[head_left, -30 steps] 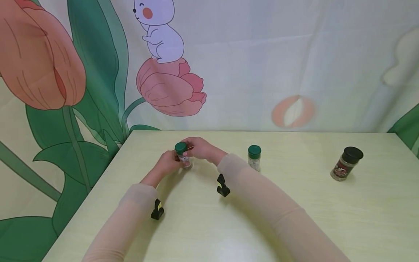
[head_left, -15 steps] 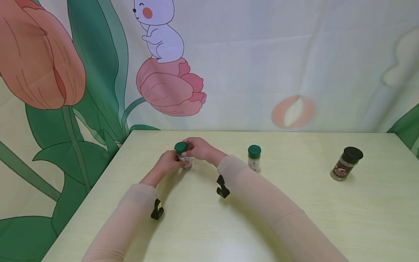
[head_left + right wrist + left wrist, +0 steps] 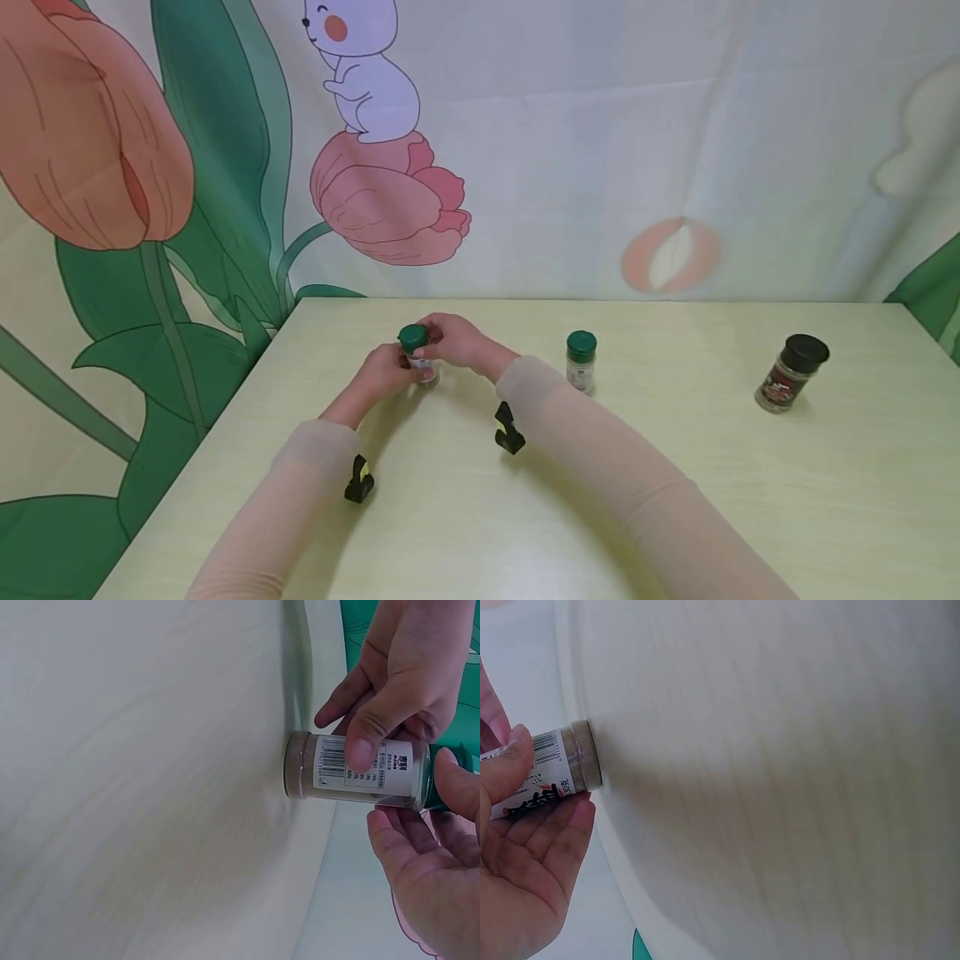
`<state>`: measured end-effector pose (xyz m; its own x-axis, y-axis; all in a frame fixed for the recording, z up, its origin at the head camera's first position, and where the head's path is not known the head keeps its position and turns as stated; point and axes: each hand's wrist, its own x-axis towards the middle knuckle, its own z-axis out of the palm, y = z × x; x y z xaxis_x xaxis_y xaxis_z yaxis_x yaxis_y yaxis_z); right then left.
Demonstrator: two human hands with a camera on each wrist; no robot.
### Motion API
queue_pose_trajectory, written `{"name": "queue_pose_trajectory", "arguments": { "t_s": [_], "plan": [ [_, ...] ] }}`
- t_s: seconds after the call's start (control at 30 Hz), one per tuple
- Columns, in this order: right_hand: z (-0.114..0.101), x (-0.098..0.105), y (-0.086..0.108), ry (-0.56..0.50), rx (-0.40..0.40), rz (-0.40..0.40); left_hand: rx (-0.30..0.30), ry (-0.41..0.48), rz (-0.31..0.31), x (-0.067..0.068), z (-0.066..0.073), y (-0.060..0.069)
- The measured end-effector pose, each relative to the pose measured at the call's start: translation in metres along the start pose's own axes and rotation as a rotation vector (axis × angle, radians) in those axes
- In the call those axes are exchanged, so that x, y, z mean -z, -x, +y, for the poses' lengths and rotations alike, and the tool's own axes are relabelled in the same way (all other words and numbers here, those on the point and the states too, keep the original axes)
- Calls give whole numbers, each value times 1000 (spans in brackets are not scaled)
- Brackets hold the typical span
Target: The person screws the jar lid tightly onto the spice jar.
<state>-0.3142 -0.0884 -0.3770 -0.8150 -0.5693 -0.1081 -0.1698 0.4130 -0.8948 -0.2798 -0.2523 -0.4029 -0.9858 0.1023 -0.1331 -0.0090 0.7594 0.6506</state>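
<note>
A clear spice jar with a green cap (image 3: 412,338) stands at the left of the table, slightly tilted in the head view. My left hand (image 3: 382,372) grips its body, the thumb lying across the white label (image 3: 394,772) in the right wrist view. With my right hand (image 3: 457,340) I pinch the green cap between thumb and fingers. Pale brown powder (image 3: 585,754) shows at the base of the jar in the left wrist view. The cap is on the jar; whether it is loose or tight cannot be seen.
Another green-capped spice jar (image 3: 581,361) stands behind my right forearm, its bottom near the sleeve. Farther right is a black-capped jar (image 3: 791,374) with a dark label. A printed cloth (image 3: 540,167) hangs behind the pale table (image 3: 675,433).
</note>
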Motion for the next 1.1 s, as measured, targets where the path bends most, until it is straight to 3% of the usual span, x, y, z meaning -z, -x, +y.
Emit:
{"name": "queue_pose_trajectory", "arguments": {
  "t_s": [1.1],
  "plan": [
    [8, -12, 2, -87, 3, 117, 6, -24, 8, 0, 3, 0]
  ]
}}
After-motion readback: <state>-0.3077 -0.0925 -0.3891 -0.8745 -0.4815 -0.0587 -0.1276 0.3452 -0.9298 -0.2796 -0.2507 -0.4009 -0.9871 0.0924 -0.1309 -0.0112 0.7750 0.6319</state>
